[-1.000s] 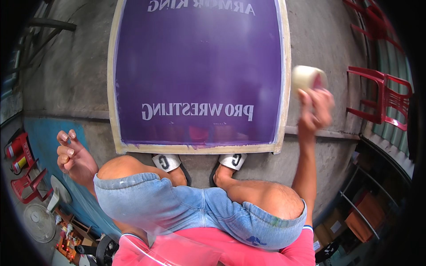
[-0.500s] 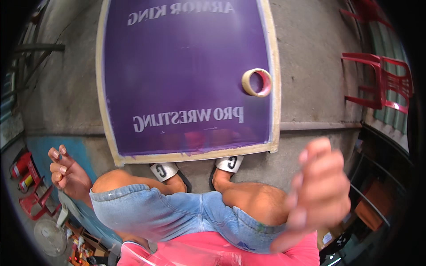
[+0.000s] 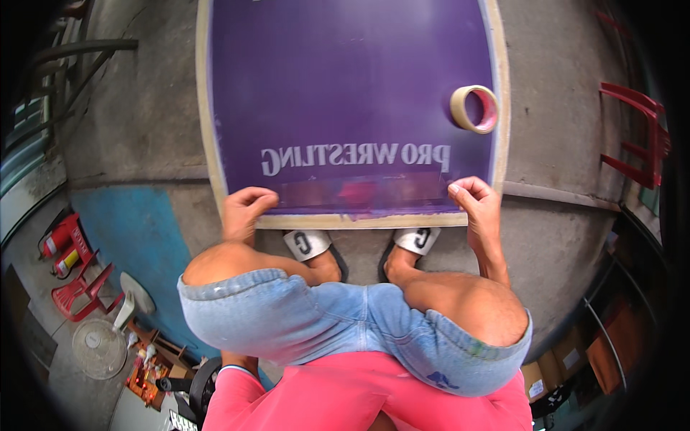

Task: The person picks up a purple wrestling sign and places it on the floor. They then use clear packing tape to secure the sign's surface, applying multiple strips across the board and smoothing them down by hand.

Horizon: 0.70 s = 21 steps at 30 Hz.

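Note:
A wood-framed screen-printing screen (image 3: 338, 79) with a purple coated face and pale mirrored lettering lies in front of my feet. Along its near edge, a strip of clear packing tape (image 3: 316, 192) appears stretched between my two hands. My left hand (image 3: 246, 210) pinches its left end, thumb against the fingers, over the frame's near-left corner. Its right end is in the pinch of my right hand (image 3: 477, 204), at the near-right corner. Whether the strip touches the surface is hard to tell. A roll of tape (image 3: 463, 108) with a pink inner core stands on the screen's right side.
My slippered feet (image 3: 309, 246) are just under the near frame edge. Red plastic chairs (image 3: 640, 136) stand to the right, and a red chair (image 3: 80, 291), fire extinguishers (image 3: 61, 238) and a fan (image 3: 99, 348) are at the lower left. A dark bench-like frame (image 3: 86, 50) stands far left.
Both hands have come from wide apart and nearer my body forward to the screen's near corners. The clear strip, earlier near my lap, now spans the near edge. The view has shifted too.

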Available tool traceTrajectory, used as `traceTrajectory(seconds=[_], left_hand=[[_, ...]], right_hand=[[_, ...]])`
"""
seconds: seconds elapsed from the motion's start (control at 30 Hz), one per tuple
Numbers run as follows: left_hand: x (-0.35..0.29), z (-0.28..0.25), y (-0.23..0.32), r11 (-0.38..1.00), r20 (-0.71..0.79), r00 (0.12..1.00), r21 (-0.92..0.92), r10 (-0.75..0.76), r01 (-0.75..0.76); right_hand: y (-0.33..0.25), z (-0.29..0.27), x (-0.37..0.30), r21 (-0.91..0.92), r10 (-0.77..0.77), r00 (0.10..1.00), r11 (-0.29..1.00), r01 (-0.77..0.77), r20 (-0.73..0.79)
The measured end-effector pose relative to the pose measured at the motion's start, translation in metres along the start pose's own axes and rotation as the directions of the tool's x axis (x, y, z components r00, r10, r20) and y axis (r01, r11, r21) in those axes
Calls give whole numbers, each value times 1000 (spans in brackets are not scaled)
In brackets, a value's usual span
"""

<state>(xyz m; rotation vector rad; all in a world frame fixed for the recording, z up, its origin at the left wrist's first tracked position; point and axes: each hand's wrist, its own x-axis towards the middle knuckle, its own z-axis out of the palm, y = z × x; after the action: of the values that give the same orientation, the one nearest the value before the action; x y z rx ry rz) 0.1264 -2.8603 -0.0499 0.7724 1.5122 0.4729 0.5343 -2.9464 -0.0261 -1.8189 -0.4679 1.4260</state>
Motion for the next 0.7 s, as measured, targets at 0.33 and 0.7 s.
traceTrajectory(seconds=[0.33, 0.7], left_hand=[[30, 19, -43, 991, -182, 982, 129, 42, -19], [33, 28, -40, 957, -276, 953, 285, 128, -47]], right_hand=[[77, 29, 16, -318, -186, 945, 943, 96, -268], [73, 48, 22, -472, -303, 878, 876, 102, -371]])
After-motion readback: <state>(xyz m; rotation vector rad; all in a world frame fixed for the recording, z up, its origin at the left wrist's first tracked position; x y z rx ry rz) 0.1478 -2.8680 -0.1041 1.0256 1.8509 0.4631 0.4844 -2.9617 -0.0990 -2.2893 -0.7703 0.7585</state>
